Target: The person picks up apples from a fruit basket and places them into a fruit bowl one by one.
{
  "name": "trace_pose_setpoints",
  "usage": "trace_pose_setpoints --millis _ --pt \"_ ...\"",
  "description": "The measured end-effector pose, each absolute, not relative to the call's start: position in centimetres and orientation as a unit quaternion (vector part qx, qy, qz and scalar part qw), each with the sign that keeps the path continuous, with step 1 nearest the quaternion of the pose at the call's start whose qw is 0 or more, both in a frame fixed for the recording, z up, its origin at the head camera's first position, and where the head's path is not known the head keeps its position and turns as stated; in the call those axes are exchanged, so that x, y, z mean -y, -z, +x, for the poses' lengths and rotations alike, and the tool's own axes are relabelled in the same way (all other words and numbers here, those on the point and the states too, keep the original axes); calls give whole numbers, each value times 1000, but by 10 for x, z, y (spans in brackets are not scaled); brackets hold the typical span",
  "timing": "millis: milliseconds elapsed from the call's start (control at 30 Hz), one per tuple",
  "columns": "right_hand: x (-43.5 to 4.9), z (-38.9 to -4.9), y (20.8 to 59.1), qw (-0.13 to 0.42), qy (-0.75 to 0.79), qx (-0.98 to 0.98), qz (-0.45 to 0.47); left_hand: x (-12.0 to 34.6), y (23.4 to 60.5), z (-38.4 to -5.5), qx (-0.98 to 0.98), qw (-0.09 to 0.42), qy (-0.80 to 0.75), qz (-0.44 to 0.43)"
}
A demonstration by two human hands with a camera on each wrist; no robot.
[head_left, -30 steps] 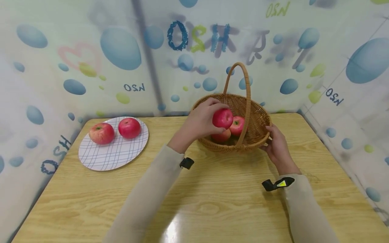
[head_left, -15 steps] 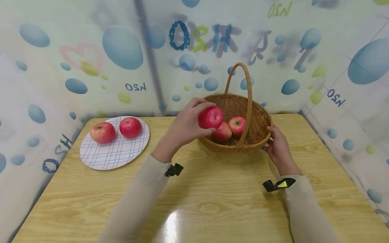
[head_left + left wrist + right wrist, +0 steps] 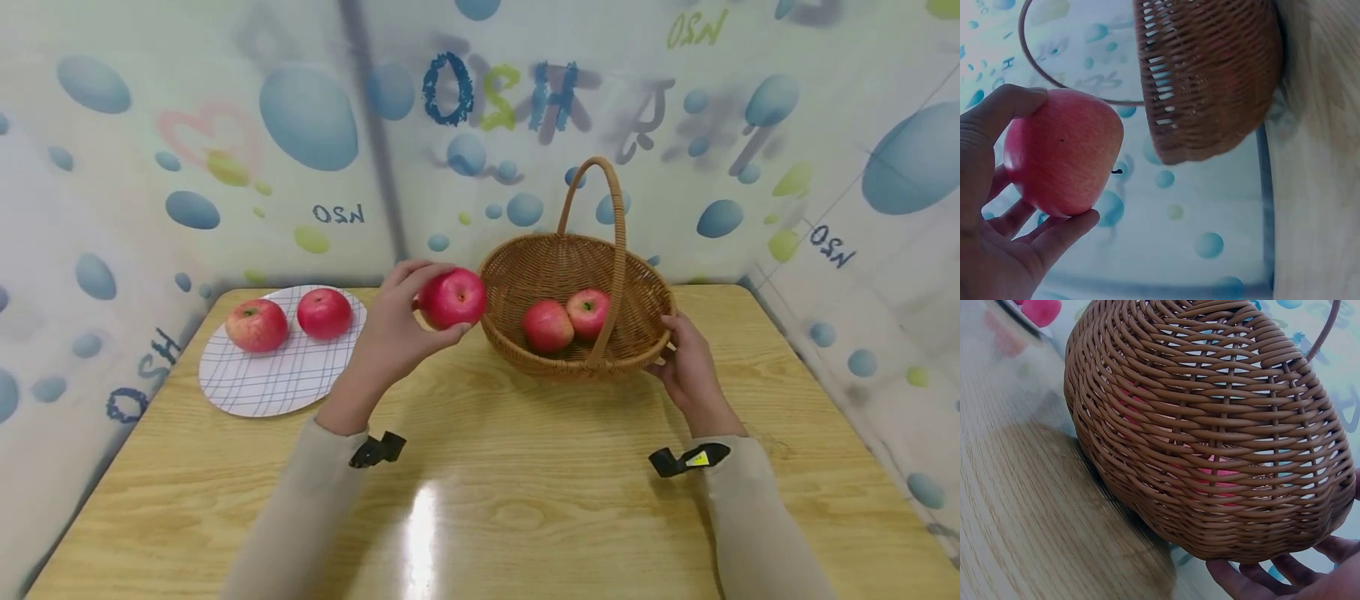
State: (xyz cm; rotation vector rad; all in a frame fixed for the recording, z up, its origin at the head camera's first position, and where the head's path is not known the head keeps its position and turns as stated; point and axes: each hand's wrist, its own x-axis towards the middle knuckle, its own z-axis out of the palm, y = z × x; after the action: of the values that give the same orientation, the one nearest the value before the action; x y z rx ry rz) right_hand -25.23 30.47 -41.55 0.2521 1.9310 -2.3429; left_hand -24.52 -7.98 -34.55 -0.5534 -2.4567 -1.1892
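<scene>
My left hand (image 3: 393, 333) grips a red apple (image 3: 454, 298) between thumb and fingers, in the air just left of the wicker basket (image 3: 525, 364). In the left wrist view, the held apple (image 3: 1066, 152) shows its stem pointing toward the basket's side. Two apples lie together inside the basket, a darker red one (image 3: 548, 326) and a lighter one (image 3: 588, 312) under the tall handle. At the basket's right rim, my right hand (image 3: 692, 367) holds on with the thumb at the rim and fingers beneath, as the right wrist view shows of the fingers (image 3: 1235, 581).
A white checked plate (image 3: 258, 392) on the left of the wooden table (image 3: 525, 500) carries two more apples, one streaked (image 3: 257, 325) and one deep red (image 3: 325, 313). Behind the table rises a wall (image 3: 420, 183) printed with blue drops.
My left hand has lifted the apple out of the basket and carried it left past the rim, uncovering the two apples inside. The right hand keeps its place on the basket.
</scene>
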Motion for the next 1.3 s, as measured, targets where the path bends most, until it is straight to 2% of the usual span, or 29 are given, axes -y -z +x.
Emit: trace_pose_setpoints --millis 267,800,1100,1300 --pt "-304 -254 414 49 769 -631 90 119 362 -253 872 171 445 -113" --pt "-303 -252 418 49 770 -631 83 165 382 -256 882 222 415 -5" --pt "-303 -251 416 44 771 -630 81 174 396 -259 881 199 428 30" --pt "-303 -251 416 47 771 -630 80 180 409 -261 879 201 429 41"
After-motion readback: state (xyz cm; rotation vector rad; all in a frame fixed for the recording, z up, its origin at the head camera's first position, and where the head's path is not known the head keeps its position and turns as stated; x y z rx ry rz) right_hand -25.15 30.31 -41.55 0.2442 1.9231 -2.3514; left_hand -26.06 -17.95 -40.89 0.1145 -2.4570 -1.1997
